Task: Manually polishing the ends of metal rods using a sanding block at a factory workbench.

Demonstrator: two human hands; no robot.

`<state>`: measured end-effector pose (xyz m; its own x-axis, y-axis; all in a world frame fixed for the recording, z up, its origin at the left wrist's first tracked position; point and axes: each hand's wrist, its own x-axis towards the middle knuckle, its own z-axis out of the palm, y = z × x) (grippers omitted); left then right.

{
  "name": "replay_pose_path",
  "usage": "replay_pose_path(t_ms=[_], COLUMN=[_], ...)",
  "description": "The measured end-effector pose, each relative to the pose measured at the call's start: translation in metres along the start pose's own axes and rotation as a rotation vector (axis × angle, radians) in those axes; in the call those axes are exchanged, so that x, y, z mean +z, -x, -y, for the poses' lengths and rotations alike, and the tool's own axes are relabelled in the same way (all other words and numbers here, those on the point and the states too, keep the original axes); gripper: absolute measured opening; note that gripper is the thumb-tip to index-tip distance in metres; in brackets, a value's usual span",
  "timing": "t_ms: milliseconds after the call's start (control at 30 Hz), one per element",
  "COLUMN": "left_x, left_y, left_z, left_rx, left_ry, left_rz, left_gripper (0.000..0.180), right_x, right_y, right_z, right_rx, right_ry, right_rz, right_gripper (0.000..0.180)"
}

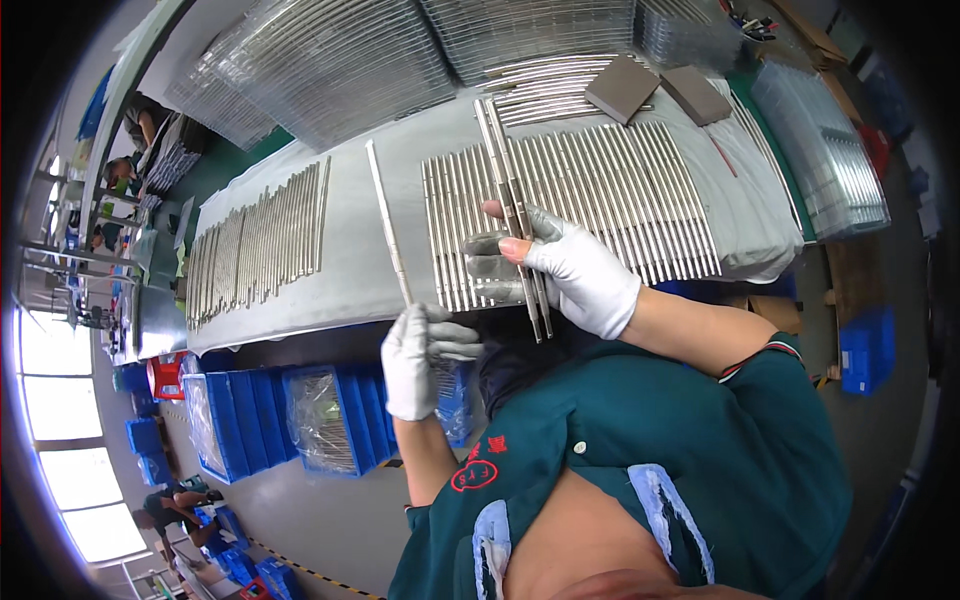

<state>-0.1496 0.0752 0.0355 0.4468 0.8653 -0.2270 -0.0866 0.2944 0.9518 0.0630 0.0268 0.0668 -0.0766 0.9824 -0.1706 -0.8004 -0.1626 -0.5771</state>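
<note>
steel rods are in both gloved hands. the left hand (415, 360) is closed on the lower end of a single rod (388, 225), which slants up toward eleven o'clock over a bare strip of the grey work table (350, 270). the right hand (560, 270) is clamped on a small bundle of rods (512, 215), two or three side by side, which run from twelve o'clock above the fist down past it toward five o'clock; the exact count is hard to tell. the hands are apart, the left one at about seven o'clock from the right. directly under the bundle lies a row of rods (620, 195) set out side by side, and a second row (255, 245) lies at nine o'clock across the table. two brown blocks (655, 90) sit at one o'clock, and blue bins (290, 420) stand on the floor at seven o'clock. the single rod is held only at its bottom end, so its long free length could likely swing or slip through the glove and knock the left row askew. the bundle seems pinched near its middle only; a loose grip could let one rod slide out and scatter the row beneath, or fall off the table edge toward the bins.
</note>
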Motion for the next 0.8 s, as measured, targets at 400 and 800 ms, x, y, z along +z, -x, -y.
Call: replay_pose_path(t_ms=[400,800], left_x=[-0.033,0.074], left_y=[-0.014,0.007], left_z=[-0.017,-0.041], left_rx=[-0.024,0.889], left_ry=[-1.079,-1.264], left_rz=[-0.424,0.272], left_gripper=[0.035,0.056], right_x=[-0.011,-0.011], right_y=[0.017,0.023], right_z=[-0.005,-0.001], right_rx=[0.194,0.165], right_ry=[-0.005,-0.164], right_rz=[0.074,0.066], right_gripper=[0.050,0.030])
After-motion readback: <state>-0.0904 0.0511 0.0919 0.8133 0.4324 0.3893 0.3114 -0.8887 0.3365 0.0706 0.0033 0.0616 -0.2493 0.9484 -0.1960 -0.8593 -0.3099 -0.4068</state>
